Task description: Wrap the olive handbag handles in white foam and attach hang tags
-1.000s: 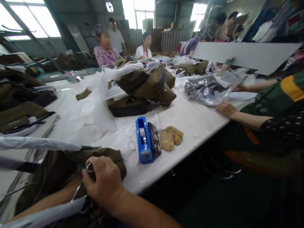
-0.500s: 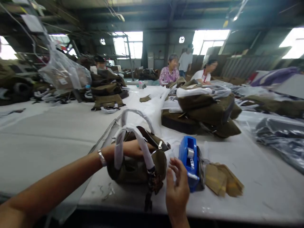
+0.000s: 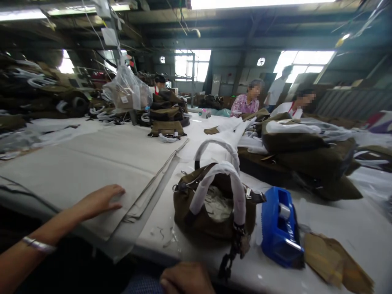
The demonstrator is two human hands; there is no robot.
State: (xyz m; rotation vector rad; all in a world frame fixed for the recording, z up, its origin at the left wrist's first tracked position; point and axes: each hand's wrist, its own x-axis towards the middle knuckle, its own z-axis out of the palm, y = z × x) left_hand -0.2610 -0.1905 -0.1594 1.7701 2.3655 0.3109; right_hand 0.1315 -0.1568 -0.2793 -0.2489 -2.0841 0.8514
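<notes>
My left hand (image 3: 105, 201) is stretched out over a stack of large pale sheets (image 3: 92, 163), its fingers apart and holding nothing; whether it touches them I cannot tell. At the bottom edge of the view my right hand (image 3: 188, 277) is curled closed, cut off by the frame, near the table's front edge. An olive-brown handbag (image 3: 202, 222) stands upright between and beyond my hands. Its mouth gapes, showing crumpled pale stuffing (image 3: 218, 204) inside. White wrapping covers its two handles (image 3: 239, 192), and a dark chain charm (image 3: 234, 251) hangs from the front.
A blue tape dispenser (image 3: 277, 228) stands right of the bag, beside brown paper pieces (image 3: 333, 261). Behind lie piled olive bags (image 3: 294, 151) and a smaller stack (image 3: 167, 116). Several co-workers, one in a patterned purple top (image 3: 245, 105), are across the table.
My left hand has come out of the handbag and swung left over the sheets. My right hand has dropped toward the table edge and curled closed. The camera view has turned left.
</notes>
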